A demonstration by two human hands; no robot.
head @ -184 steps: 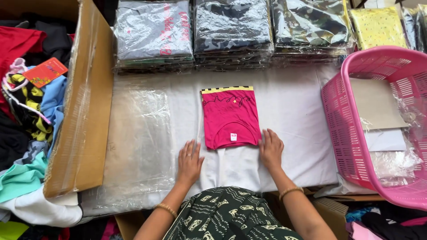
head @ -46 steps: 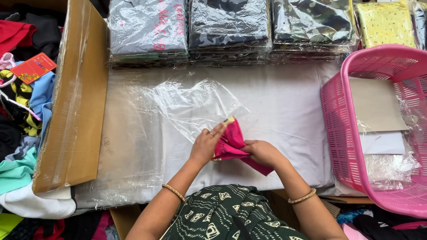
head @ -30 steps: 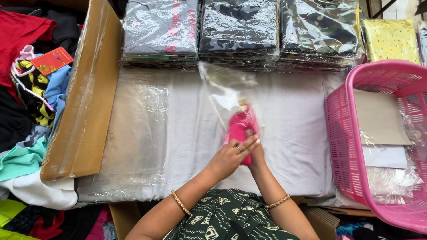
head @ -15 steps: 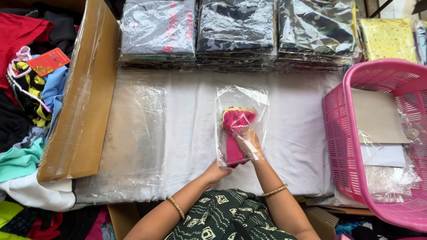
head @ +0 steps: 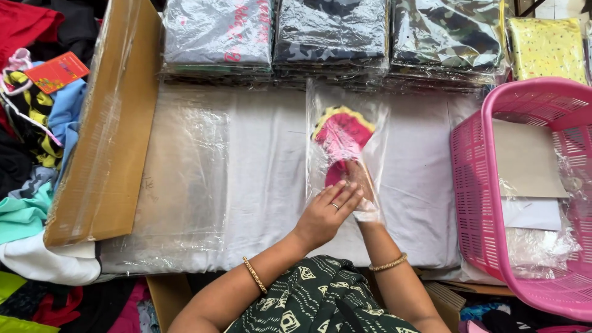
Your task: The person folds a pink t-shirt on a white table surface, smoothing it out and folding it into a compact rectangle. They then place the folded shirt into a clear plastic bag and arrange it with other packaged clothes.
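A folded pink garment (head: 343, 137) with a yellow collar lies inside a clear plastic bag (head: 320, 105) on the white-covered table (head: 259, 160). My right hand (head: 359, 185) is inside the bag up to the wrist, fingers on the garment. My left hand (head: 325, 211) rests on the outside of the bag at its open end, fingers together, holding the plastic. Both wrists wear gold bangles.
Stacks of bagged folded garments (head: 333, 37) line the table's far edge. A pink laundry basket (head: 475, 185) with cardboard sheets and plastic bags stands at right. A flat cardboard piece (head: 105, 129) leans at left beside a heap of loose clothes (head: 31, 142). A flat pile of clear bags (head: 179, 172) lies left of my hands.
The pink garment went from lying flat on the table to being picked up and pushed into a clear bag. It has slid deeper toward the bag's far end, with my right hand following inside.
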